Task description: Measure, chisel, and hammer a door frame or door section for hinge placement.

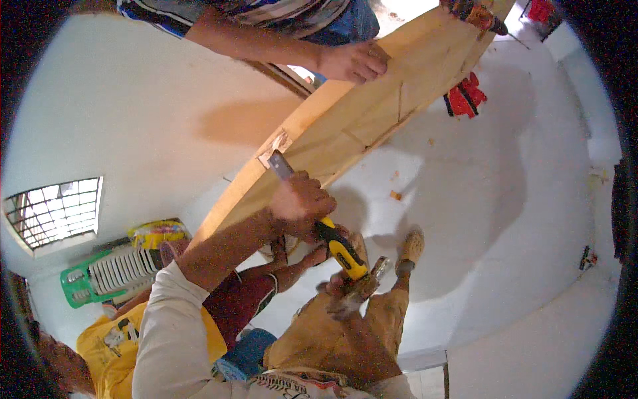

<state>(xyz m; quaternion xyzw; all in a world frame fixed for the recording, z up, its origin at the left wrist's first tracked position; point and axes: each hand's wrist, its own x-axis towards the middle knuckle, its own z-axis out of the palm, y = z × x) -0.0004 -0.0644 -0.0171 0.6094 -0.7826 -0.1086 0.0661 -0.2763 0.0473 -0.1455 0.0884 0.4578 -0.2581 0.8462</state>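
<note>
My left hand (pixel 302 199) is wrapped round a chisel (pixel 345 256) with a yellow and black handle. Its flat metal blade (pixel 280 165) reaches up to a rough, freshly cut recess (pixel 274 147) in the edge of a wooden door (pixel 339 130). The door stands on its long side, slanting from lower left to upper right. My right hand (pixel 345 302) is closed by the handle's butt end, slightly blurred, on what looks like a hammer; its shiny metal head (pixel 377 271) shows beside the chisel, while the hammer's handle is hidden.
Across the door, another person's hand (pixel 359 61) rests on its edge. A power drill (pixel 475 14) is at the far end. Red-and-black gloves (pixel 465 96) and a wood chip (pixel 396 195) lie on the floor. Someone in a yellow shirt (pixel 126 342) is at lower left, near a green-and-white slatted object (pixel 109 276).
</note>
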